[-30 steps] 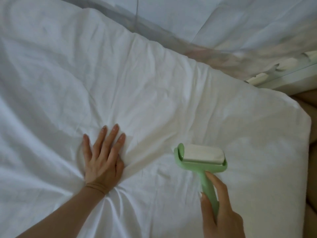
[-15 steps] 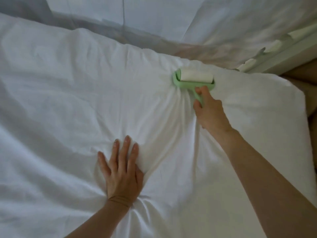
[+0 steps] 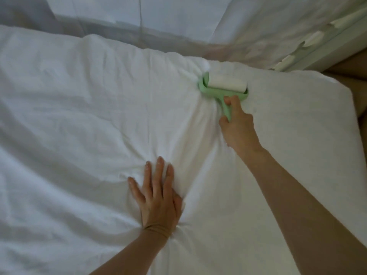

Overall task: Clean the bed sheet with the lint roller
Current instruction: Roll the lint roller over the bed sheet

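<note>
A white bed sheet [image 3: 83,108] covers the bed and fills most of the view, creased around both hands. My left hand [image 3: 158,197] lies flat on it with straight fingers, pressing the cloth down near the middle. My right hand [image 3: 237,124] grips the green handle of the lint roller [image 3: 224,87]. Its white roll rests on the sheet near the bed's far edge, up and to the right of my left hand. Folds of cloth run from my left hand up toward the roller.
Beyond the far edge of the bed hangs a pale curtain [image 3: 178,18]. A white window ledge or frame [image 3: 327,42] runs at the upper right. The bed's right corner [image 3: 341,90] drops off to a tan surface [image 3: 357,76].
The roller went from near me up the sheet to the far edge, my right arm stretching out. In the last half second it has drawn back slightly. My left hand stays pressed flat.
</note>
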Demonstrator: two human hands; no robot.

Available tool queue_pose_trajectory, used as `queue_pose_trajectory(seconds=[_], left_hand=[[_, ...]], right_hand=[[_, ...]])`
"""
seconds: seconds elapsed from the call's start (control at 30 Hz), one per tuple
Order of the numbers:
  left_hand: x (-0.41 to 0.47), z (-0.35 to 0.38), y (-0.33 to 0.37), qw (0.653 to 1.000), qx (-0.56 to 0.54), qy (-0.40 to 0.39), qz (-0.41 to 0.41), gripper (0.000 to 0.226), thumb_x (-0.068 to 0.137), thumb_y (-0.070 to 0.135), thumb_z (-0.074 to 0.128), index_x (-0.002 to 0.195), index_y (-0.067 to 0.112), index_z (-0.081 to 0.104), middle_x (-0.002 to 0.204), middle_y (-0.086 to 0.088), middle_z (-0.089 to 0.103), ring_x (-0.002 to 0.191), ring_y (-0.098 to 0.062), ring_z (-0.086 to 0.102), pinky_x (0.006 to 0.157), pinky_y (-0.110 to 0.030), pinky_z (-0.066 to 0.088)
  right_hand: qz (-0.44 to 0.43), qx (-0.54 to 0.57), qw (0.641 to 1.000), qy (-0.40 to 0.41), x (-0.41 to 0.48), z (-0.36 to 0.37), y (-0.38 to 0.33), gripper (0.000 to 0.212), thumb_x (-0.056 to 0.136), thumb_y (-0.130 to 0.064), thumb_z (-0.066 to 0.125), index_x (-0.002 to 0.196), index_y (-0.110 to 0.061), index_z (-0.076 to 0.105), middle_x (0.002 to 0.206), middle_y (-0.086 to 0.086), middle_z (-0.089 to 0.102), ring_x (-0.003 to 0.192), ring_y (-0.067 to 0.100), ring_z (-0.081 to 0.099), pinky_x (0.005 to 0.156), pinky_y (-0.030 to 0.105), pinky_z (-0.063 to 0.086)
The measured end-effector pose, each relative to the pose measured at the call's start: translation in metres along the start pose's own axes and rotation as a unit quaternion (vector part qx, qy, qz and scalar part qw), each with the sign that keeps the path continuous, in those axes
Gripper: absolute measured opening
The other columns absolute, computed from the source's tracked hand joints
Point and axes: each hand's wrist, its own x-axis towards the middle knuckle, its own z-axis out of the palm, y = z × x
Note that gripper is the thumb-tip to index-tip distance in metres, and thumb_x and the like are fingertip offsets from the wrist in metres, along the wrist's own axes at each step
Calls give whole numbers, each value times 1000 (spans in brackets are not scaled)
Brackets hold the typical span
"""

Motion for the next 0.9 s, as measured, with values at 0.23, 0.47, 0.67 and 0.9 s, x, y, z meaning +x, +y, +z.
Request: queue_pose_trajectory(seconds=[0.23,0.47,0.67,0.9], left_hand=[[0,-1,1,1000,0,12,-1,54,82,22,36,135,12,46,145,-12,45,137,-34,35,110,-68,15],[0,-1,2,1000,-1,18,-3,54,82,21,36,134,12,46,148,-9,37,137,-34,34,112,-66,13],[-1,1,1,1000,1,21,-5,53,82,22,37,134,14,46,148,-8,39,137,-33,35,111,-66,15],[0,-1,2,1000,-4,25,-5,53,84,21,36,136,13,45,148,-9,40,138,-33,34,112,-66,14]], right_hand=[[39,-88,987,-132,-167,9,51,66,93,-28,50,132,-68,14,82,19,67,75,35,64,63,35,43],[-216,82,973,0,-198,-17,76,45,95,-56,28,139,-53,23,137,-41,34,119,-23,36,88,-2,30],[50,-172,974,-137,-149,-1,30,45,96,-46,31,139,-56,19,93,9,69,89,27,64,72,35,46],[-26,-37,998,-49,-29,0,-18,38,99,-28,39,137,-28,40,99,17,62,92,39,60,78,51,51]])
